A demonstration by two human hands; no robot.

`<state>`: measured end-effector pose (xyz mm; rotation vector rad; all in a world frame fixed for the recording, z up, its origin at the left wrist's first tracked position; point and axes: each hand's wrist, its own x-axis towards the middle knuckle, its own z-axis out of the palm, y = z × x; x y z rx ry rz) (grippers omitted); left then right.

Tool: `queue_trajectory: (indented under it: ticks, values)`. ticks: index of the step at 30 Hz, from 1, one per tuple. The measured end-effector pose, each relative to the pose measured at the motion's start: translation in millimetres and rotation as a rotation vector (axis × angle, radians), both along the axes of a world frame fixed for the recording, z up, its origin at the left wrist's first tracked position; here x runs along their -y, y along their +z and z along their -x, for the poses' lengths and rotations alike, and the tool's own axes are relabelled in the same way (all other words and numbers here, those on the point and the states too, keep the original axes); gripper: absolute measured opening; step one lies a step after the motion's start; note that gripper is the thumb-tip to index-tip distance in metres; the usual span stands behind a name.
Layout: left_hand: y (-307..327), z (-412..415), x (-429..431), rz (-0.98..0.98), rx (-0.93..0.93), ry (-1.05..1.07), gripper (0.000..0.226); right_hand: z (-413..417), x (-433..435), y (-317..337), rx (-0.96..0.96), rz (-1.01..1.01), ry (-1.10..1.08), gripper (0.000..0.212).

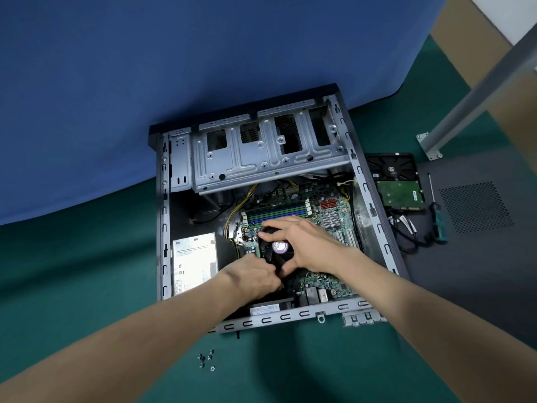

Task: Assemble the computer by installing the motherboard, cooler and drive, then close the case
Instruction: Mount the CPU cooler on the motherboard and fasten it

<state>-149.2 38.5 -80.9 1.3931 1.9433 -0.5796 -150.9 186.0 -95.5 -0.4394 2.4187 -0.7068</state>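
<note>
The dark grey metal computer case (164, 216) lies open on its side on the green tabletop (87, 271), and the person reaches into it with both bare arms. The green motherboard (343, 210) sits flat on the case floor. The black square cooler (270, 255) (a fan with a round purple-and-white sticker at its hub) rests on the board's left half.

The right hand (311, 245) spans the cooler from above. Its forefinger reaches the far left corner and its thumb hooks the near edge, so its grip is closed around the cooler. The left hand (255, 276) is at the cooler's near left corner with its fingers curled under. Its grip looks clenched, but the knuckles hide what is in it, so I cannot tell whether it holds anything.

The black hard drive (398, 181), green circuit board up, is outside the case, just beside the right wall. It lies at the left end of a dark grey perforated side panel (476, 207). A screwdriver with a green-and-black handle (435, 209) lies on that panel next to the drive, and black cables (406, 231) trail just nearer than the drive.

Inside the case, a silver power supply box (195, 260) fills the near left corner and a bare metal drive cage (261, 158) spans the far end. A few small loose screws (207, 359) lie on the tabletop between the forearms, near the case's front rail.
</note>
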Motion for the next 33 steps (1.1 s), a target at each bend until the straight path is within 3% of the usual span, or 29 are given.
queue_trajectory:
  ticks: [7,14,33]
  values:
    - [-6.5,-1.9,-4.4,0.038,0.009,0.096,0.026,-3.7,1.4,-0.6,0.011,0.011,-0.022,0.085]
    - [-5.3,0.9,-6.1,0.038,0.029,0.003,0.022,-4.0,3.4,-3.0,0.0,0.026,-0.046,0.085]
    - [-6.2,-2.0,-6.7,0.049,0.067,0.05,0.025,-3.3,2.7,-7.4,-0.011,0.041,-0.056,0.082]
